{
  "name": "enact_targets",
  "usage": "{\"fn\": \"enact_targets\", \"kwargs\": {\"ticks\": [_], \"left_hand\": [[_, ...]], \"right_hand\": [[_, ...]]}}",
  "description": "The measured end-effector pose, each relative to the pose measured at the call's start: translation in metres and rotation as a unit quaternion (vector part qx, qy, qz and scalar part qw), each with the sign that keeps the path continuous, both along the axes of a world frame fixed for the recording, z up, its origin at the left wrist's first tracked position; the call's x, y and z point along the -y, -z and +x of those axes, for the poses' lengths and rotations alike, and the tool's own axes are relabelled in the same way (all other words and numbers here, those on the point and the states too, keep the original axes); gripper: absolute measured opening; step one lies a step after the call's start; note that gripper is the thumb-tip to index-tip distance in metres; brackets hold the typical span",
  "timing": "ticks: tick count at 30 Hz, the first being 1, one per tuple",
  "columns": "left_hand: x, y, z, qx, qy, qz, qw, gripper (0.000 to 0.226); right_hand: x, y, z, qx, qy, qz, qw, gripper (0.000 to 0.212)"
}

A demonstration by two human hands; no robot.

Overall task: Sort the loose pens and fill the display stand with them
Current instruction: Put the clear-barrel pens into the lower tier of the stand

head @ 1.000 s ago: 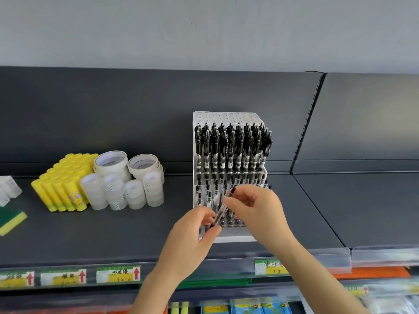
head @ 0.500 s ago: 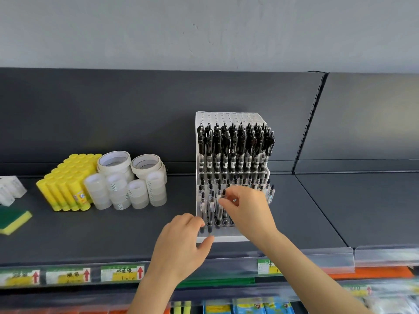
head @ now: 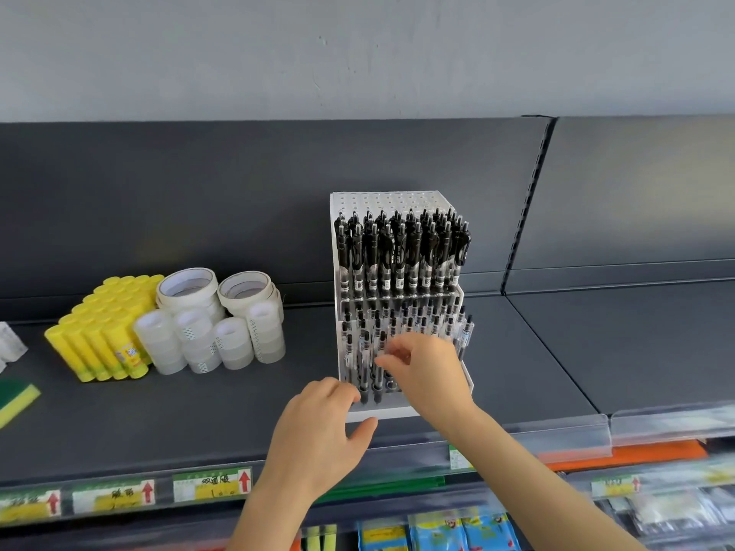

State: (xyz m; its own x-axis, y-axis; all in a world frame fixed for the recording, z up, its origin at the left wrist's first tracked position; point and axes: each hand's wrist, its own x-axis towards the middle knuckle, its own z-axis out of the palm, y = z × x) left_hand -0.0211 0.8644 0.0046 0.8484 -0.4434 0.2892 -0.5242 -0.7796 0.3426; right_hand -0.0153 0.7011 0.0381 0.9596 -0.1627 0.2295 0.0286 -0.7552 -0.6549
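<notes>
Most of the display stand already looks full. Black pens pack its upper tier upright, and the lower tier is well stocked, though a few holes near the front edge seem unfilled. No loose pens show lying on the shelf, so the sorting seems nearly done, with only the last slots left to fill.

The left hand rests at the stand's front left corner. Its fingers are loosely bent and hold nothing, and its thumb is spread. The right hand is in front of the lower tier, where its fingers appear to pinch the top of a pen standing in a slot, although blur makes that grip uncertain.

The shelf is dark grey metal with a dark back panel. From the left it carries a green and yellow sponge, a block of yellow glue sticks and stacked tape rolls, then the stand. Price labels line the front rail, and a pale wall rises above.
</notes>
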Motion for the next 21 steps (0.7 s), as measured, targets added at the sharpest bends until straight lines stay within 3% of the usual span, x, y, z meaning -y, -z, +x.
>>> {"fn": "enact_targets", "kwargs": {"ticks": [6,16,21], "left_hand": [[0.015,-0.003,-0.004,-0.021,0.069,-0.005,0.997,0.04],[0.103,0.004,-0.014,-0.021,0.221,0.065,0.973,0.041],[0.182,0.001,-0.028,-0.011,0.285,0.073,0.956,0.034]], "right_hand": [[0.021,0.016,-0.023,-0.027,0.076,-0.019,0.997,0.018],[0.116,0.028,-0.097,-0.088,0.217,-0.041,0.971,0.036],[0.183,0.031,-0.14,-0.122,0.267,-0.035,0.955,0.027]]}}
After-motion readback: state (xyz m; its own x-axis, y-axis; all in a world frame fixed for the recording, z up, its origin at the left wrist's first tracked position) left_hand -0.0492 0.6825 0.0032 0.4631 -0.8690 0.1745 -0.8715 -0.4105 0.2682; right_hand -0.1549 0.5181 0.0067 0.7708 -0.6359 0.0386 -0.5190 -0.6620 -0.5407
